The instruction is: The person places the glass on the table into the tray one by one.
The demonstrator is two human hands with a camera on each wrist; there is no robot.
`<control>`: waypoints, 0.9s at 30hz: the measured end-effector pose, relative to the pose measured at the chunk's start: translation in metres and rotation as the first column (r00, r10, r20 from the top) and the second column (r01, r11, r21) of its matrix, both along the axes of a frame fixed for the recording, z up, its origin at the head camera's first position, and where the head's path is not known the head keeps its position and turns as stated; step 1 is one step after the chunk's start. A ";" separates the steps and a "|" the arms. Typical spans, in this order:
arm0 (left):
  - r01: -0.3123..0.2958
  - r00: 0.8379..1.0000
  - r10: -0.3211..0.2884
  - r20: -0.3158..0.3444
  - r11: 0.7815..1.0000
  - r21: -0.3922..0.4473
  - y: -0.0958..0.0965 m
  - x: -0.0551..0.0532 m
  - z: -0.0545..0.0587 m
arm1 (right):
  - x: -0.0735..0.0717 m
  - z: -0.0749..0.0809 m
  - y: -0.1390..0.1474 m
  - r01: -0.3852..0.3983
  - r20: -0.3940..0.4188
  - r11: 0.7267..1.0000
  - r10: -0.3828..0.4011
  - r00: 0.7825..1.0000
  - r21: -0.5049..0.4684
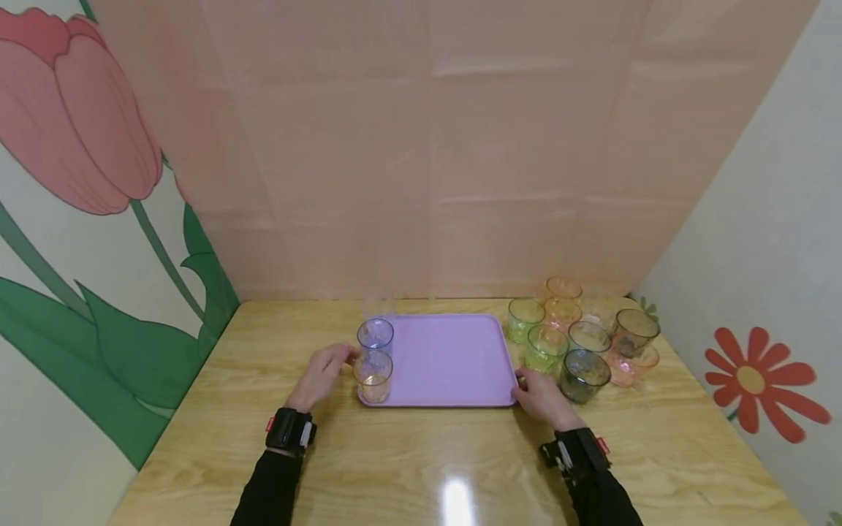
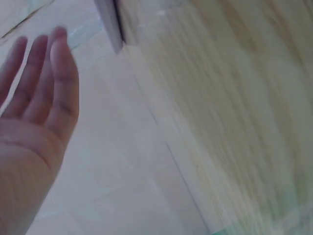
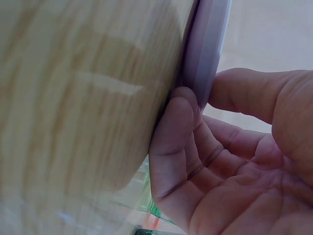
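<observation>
A flat lilac tray (image 1: 454, 359) lies on the wooden table. My right hand (image 1: 542, 398) holds its near right corner; in the right wrist view the thumb (image 3: 242, 93) is on the upper side of the tray rim (image 3: 203, 54) and curled fingers lie under it. At the tray's left end stand a clear glass with a yellowish tint (image 1: 373, 378), a blue-rimmed glass (image 1: 376, 337) and, behind them, a pale clear one (image 1: 378, 304). My left hand (image 1: 324, 376) is beside the first two, fingertips close to their sides; the left wrist view shows its fingers (image 2: 63, 88) extended, gripping nothing.
Close to the tray's right side stands a cluster of coloured glasses: green (image 1: 546, 352), dark grey (image 1: 584, 378), pink (image 1: 630, 369), amber (image 1: 563, 288) and a brownish one (image 1: 635, 332). A peach sheet (image 1: 427, 183) hangs behind the table (image 1: 368, 467), and painted walls flank it.
</observation>
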State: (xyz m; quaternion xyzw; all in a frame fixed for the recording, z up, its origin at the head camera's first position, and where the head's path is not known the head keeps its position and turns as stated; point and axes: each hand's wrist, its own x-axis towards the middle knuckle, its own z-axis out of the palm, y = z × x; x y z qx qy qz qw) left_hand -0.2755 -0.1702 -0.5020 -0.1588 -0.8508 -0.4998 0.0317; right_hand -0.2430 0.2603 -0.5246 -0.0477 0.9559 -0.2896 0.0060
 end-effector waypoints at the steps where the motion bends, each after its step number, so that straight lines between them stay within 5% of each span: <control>1: -0.026 1.000 0.026 -0.007 1.000 0.013 0.000 -0.001 0.001 | 0.000 0.000 0.000 0.000 0.000 1.000 0.000 1.000 0.001; 7: -0.157 0.988 0.157 0.001 0.987 -0.022 0.005 -0.006 0.006 | 0.001 0.002 0.001 -0.006 -0.006 1.000 0.006 1.000 0.004; 27: -0.181 0.968 0.186 0.171 0.982 -0.045 0.016 -0.016 -0.001 | 0.000 0.006 -0.002 0.006 0.031 1.000 -0.006 0.999 0.001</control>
